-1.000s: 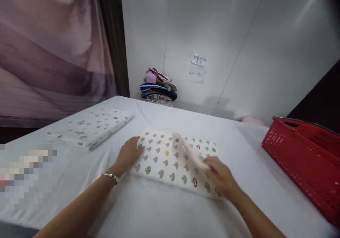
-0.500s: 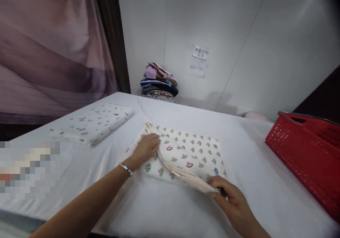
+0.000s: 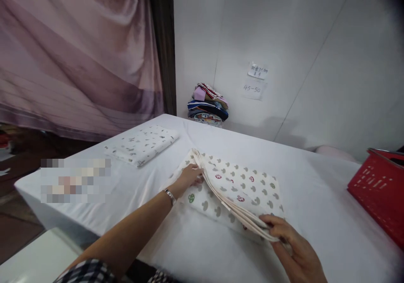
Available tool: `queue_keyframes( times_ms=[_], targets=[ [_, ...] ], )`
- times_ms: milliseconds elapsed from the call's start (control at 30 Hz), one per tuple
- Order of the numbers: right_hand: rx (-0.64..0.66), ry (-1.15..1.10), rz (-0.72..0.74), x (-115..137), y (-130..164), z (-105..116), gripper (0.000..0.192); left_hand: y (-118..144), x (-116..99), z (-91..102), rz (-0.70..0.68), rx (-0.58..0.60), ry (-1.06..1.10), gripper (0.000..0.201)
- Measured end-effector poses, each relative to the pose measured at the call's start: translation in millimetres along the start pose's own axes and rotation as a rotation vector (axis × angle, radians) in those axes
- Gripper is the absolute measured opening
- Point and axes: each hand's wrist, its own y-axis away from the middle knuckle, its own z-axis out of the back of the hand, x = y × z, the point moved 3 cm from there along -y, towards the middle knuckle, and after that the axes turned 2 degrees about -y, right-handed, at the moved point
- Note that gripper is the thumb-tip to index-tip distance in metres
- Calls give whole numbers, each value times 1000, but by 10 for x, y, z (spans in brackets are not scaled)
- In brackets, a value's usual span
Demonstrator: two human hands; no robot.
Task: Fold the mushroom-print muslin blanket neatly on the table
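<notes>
On the white tabletop (image 3: pixel 195 249) lies the mushroom-print cloth (image 3: pixel 243 186). The left hand (image 3: pixel 189 177) rests flat on its near-left part, fingers pressed together; the right hand (image 3: pixel 292 245) pinches the folded layered edge at the near corner.

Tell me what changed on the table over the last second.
The right hand drew the layered edge of the mushroom-print cloth from the middle toward the near corner and grips it there. The left hand slid from the cloth's left edge in under the fold. The folded cloth, clothes pile and red basket stayed put; only the camera turned.
</notes>
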Motion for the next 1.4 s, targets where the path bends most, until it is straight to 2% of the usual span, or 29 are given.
queue_keyframes(
  times_ms=[67, 200, 367, 533, 633, 800, 900, 1000, 1167, 1267, 1400],
  targets=[
    [55, -9, -14, 4, 35, -48, 9, -4, -7, -83, 66, 54, 148, 30],
    [55, -61, -158, -5, 90, -138, 12, 86, 8, -271, 98, 130, 240, 26],
    [153, -89, -252, 18, 110, -227, 12, 513, 168, -572, 125, 300, 340, 34],
    [51, -177, -316, 7, 42, -272, 20, 1095, 355, -896, 100, 567, 375, 43],
    [-27, -272, -345, 3, -20, -309, 20, 1268, 326, -980, 52, 707, 397, 45],
    [68, -371, -346, 142, -89, -406, 26, 1233, 131, -917, -62, 636, 597, 39],
    [81, -392, -365, 200, -112, -426, 27, 1244, 90, -941, -80, 663, 664, 42],
    [25, -378, -373, 177, -125, -426, 26, 1282, 96, -982, -91, 684, 666, 42],
    [-36, -226, -383, 62, -137, -446, 28, 1303, 111, -1007, -88, 672, 628, 54],
    [-58, -284, -433, -6, -144, -471, 35, 1295, 129, -1005, -54, 604, 578, 53],
    [-20, -363, -437, 9, -167, -498, 43, 1310, 143, -1013, -40, 585, 590, 48]
  ],
)
